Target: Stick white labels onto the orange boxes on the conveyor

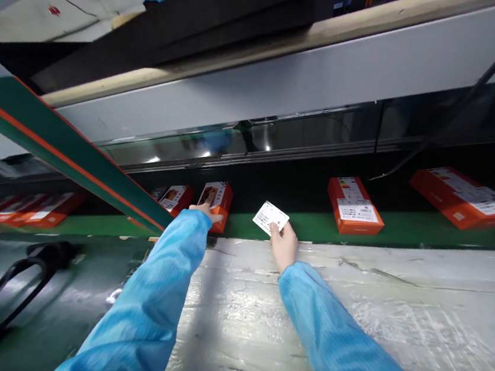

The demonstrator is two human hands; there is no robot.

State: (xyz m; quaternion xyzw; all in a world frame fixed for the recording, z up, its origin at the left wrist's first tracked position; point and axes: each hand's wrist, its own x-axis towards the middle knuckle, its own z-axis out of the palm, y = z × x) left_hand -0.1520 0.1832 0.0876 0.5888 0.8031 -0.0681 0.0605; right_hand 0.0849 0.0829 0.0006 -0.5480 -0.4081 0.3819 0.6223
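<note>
My right hand (284,243) pinches a small white printed label (269,216) by its lower right corner, between thumb and fingers. The label is held over the front edge of a dark green conveyor belt. My left hand (206,208) reaches onto an orange box (225,202) on the belt. Its fingers are spread, and one finger lies over the printed top of that box. Just left of it sits another orange box (179,197), partly hidden by my left sleeve.
Two orange boxes with white labels, a nearer one (356,208) and a farther one (467,198), lie to the right. Several more boxes (43,210) sit at left behind a slanting green post (73,145). A film-covered bench (349,316) runs in front; a black strap (7,295) lies left.
</note>
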